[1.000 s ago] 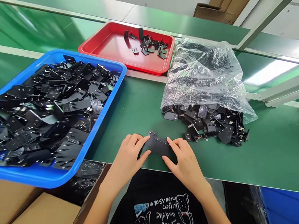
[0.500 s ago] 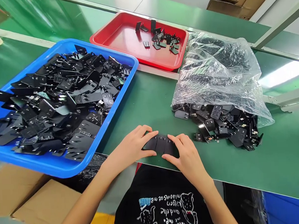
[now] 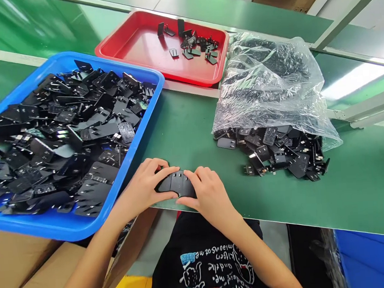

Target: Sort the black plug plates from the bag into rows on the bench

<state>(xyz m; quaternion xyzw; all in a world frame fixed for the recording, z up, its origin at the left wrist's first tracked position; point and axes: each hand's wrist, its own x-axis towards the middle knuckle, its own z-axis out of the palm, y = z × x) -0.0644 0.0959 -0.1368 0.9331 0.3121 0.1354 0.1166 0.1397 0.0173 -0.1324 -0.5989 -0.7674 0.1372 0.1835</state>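
A green bench [image 3: 296, 211] is supporting the work. A blue tray [image 3: 62, 229] is holding a heap of black plates [image 3: 63, 115] at left; a clear plastic bag [image 3: 265, 81] is lying at right, and a red tray [image 3: 139, 44] is standing beyond. The left hand [image 3: 141, 188] and right hand [image 3: 210, 194] are closing narrowly on opposite ends of a side-by-side row of pronged plates [image 3: 181, 186], near the bench's front edge. These plates are presumably proving light, stiff and rather slippery, favouring an edge grip that spares the perhaps bendable metal prongs [image 3: 181, 173].
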